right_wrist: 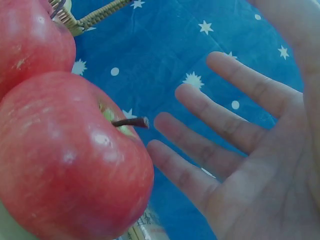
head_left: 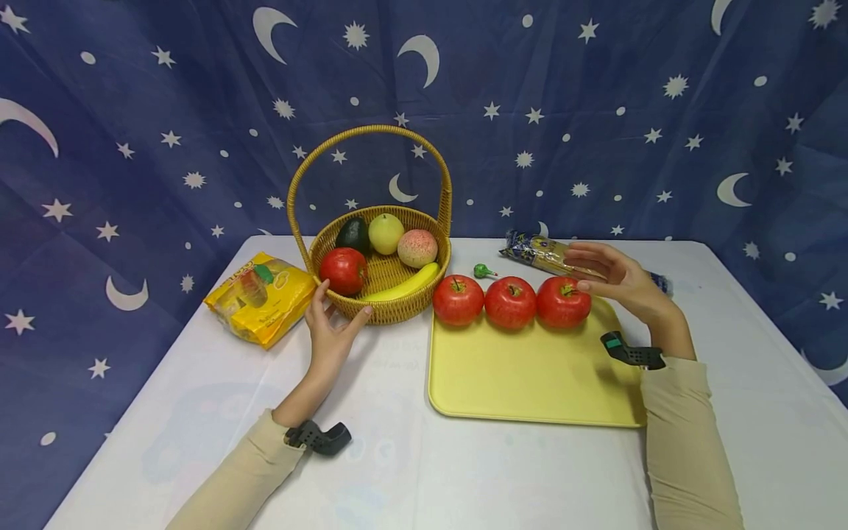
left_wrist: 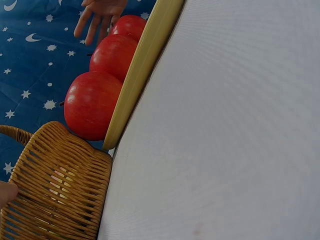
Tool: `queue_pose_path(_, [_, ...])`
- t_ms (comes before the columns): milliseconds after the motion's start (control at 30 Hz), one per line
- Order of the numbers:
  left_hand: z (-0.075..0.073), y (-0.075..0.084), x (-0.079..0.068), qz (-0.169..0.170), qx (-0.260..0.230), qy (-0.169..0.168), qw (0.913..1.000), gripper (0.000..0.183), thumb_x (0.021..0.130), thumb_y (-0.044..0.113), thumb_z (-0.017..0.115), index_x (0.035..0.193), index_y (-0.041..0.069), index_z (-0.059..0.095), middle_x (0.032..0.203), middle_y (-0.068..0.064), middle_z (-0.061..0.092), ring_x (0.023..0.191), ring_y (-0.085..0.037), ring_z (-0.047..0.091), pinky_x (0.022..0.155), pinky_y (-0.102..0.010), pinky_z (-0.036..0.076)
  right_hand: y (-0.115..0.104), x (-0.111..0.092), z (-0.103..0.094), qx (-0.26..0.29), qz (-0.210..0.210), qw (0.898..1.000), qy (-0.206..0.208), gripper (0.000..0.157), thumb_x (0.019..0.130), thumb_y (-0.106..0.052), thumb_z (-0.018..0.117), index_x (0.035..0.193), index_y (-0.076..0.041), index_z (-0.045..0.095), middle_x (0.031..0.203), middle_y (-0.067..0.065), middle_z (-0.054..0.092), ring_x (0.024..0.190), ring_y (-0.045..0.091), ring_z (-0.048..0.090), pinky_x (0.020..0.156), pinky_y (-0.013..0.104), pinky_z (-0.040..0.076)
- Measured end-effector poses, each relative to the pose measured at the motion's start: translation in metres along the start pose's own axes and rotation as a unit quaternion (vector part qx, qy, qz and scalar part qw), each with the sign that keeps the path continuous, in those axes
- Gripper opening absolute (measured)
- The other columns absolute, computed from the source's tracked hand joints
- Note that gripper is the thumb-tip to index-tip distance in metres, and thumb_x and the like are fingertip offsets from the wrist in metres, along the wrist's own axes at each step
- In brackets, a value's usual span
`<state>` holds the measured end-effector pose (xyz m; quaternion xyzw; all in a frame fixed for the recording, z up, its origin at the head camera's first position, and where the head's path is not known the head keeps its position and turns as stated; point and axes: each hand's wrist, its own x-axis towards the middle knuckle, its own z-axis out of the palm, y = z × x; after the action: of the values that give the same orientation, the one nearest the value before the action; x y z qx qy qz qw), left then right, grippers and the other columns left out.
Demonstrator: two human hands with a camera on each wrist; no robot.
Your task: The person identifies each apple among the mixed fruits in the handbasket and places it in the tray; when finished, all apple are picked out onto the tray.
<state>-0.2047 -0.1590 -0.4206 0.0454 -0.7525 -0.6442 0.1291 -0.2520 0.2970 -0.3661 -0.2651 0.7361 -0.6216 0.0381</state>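
Observation:
My left hand (head_left: 329,335) touches the front left of a wicker basket (head_left: 404,313), fingers at the rim and thumb (left_wrist: 6,193) against the woven side. Inside the basket are a red apple (head_left: 343,271), an avocado (head_left: 353,234), a yellow-green round fruit (head_left: 386,233), a pinkish peach-like fruit (head_left: 417,248) and a banana (head_left: 404,285). My right hand (head_left: 626,283) holds nothing, its fingers extended beside the rightmost apple (head_left: 563,302). That apple stands in a row with a middle apple (head_left: 510,302) and a left apple (head_left: 458,299) along the back of a yellow tray (head_left: 530,375).
Left of the basket lies a yellow snack packet (head_left: 265,298). Behind the apples are a green-wrapped lollipop (head_left: 483,271) and a clear and blue long packet (head_left: 550,254), partly hidden by my right hand. A star-patterned cloth (head_left: 570,96) hangs behind the white table (head_left: 397,471).

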Motion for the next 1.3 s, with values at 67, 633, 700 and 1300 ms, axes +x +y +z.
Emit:
queue_pose_path(67, [0.000, 0.000, -0.001, 0.000, 0.001, 0.001, 1.0000, 0.085, 0.089, 0.018, 0.073, 0.154, 0.018, 0.017, 0.151, -0.020, 0.009, 0.140, -0.040, 0.026, 0.107, -0.053, 0.039, -0.001, 0.001, 0.001, 0.004, -0.003, 1.000, -0.007, 0.058, 0.091, 0.011, 0.058, 0.144, -0.007, 0.043, 0.135, -0.003, 0.055, 0.127, 0.015, 0.052, 0.097, 0.021, 0.047])
queue_pose_path(633, [-0.001, 0.003, -0.003, -0.002, -0.007, -0.006, 1.0000, 0.087, 0.089, 0.018, 0.073, 0.154, 0.019, 0.016, 0.152, -0.019, 0.006, 0.141, -0.039, 0.024, 0.106, -0.054, 0.039, -0.013, 0.009, 0.016, 0.004, -0.027, 0.999, -0.044, 0.060, 0.089, 0.014, 0.060, 0.144, 0.002, 0.040, 0.140, 0.005, 0.053, 0.129, 0.016, 0.051, 0.102, 0.024, 0.044])
queue_pose_path(700, [-0.001, 0.003, -0.003, -0.003, -0.008, -0.007, 0.9999, 0.087, 0.089, 0.018, 0.073, 0.154, 0.019, 0.016, 0.152, -0.019, 0.006, 0.141, -0.039, 0.024, 0.106, -0.054, 0.039, -0.014, 0.010, 0.018, 0.002, -0.026, 0.999, -0.048, 0.060, 0.089, 0.013, 0.060, 0.144, 0.001, 0.040, 0.140, 0.004, 0.053, 0.129, 0.016, 0.051, 0.102, 0.025, 0.044])
queue_pose_path(1300, [-0.002, 0.039, -0.017, -0.010, -0.013, -0.018, 0.9997, 0.082, 0.091, 0.007, 0.067, 0.152, 0.005, 0.014, 0.150, -0.026, 0.005, 0.140, -0.046, 0.022, 0.110, -0.057, 0.033, -0.016, 0.028, 0.042, 0.018, -0.055, 0.993, -0.106, 0.060, 0.087, 0.014, 0.061, 0.142, 0.005, 0.040, 0.141, 0.010, 0.052, 0.130, 0.020, 0.049, 0.106, 0.029, 0.042])
